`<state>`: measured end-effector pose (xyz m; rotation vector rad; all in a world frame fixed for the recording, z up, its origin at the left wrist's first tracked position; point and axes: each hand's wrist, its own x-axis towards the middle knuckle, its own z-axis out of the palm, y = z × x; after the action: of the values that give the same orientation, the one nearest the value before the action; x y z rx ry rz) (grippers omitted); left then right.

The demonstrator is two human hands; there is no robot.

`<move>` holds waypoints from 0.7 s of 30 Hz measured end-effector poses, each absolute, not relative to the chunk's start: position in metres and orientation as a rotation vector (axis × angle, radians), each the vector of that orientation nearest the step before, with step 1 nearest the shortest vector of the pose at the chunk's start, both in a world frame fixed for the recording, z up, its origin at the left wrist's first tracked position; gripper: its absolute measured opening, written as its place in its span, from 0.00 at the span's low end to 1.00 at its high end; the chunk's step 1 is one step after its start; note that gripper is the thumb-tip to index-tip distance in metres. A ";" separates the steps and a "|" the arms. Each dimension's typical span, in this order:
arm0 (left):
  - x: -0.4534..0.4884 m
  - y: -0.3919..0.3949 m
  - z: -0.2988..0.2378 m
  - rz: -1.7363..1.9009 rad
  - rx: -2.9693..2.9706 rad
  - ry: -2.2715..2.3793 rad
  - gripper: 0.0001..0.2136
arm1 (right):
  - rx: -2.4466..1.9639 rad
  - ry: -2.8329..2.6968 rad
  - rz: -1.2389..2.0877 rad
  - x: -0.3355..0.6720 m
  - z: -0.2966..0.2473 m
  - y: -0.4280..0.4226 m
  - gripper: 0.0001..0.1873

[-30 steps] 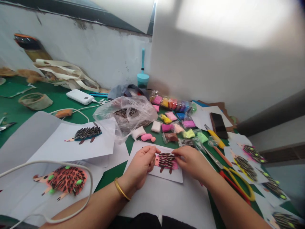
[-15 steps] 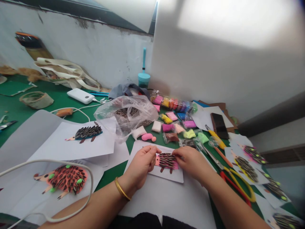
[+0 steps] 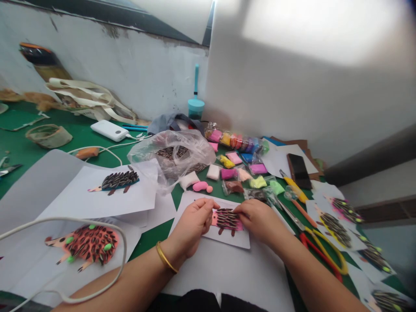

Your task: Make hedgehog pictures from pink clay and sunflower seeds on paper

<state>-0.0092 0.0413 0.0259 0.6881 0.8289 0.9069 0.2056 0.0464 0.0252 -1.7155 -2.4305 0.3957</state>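
Observation:
A pink clay hedgehog (image 3: pixel 227 220) stuck with dark sunflower seeds lies on a white paper sheet (image 3: pixel 227 237) in front of me. My left hand (image 3: pixel 191 225) rests curled at the hedgehog's left end, fingers pinched together against the clay. My right hand (image 3: pixel 258 220) sits at its right end, fingertips pressed on the seeds at the top edge. What the fingers hold, if anything, is too small to see. A gold bangle circles my left wrist.
A plastic bag of sunflower seeds (image 3: pixel 173 158) lies behind the sheet, with clay packets (image 3: pixel 234 171) in several colours beside it. Finished hedgehog sheets lie left (image 3: pixel 117 181) and right (image 3: pixel 338 225). Red-and-yellow scissors (image 3: pixel 321 249), a phone (image 3: pixel 297 170), a power bank (image 3: pixel 108 130) and a white cable (image 3: pixel 81 225) are around.
Hardly anything moved. My right fingertips shifted slightly along the top of the hedgehog; the left hand stayed put.

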 end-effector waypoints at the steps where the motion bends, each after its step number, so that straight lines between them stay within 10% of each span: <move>1: -0.009 0.041 0.026 0.907 0.687 0.826 0.13 | -1.720 -2.430 0.403 0.205 0.025 0.047 0.12; 21: -0.009 0.041 0.029 0.896 0.713 0.834 0.13 | -1.727 -2.380 0.475 0.212 0.034 0.046 0.12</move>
<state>-0.0093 0.0409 0.0286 0.7135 0.8341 0.8960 0.2122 0.0462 0.0340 -1.7271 -2.3801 0.4751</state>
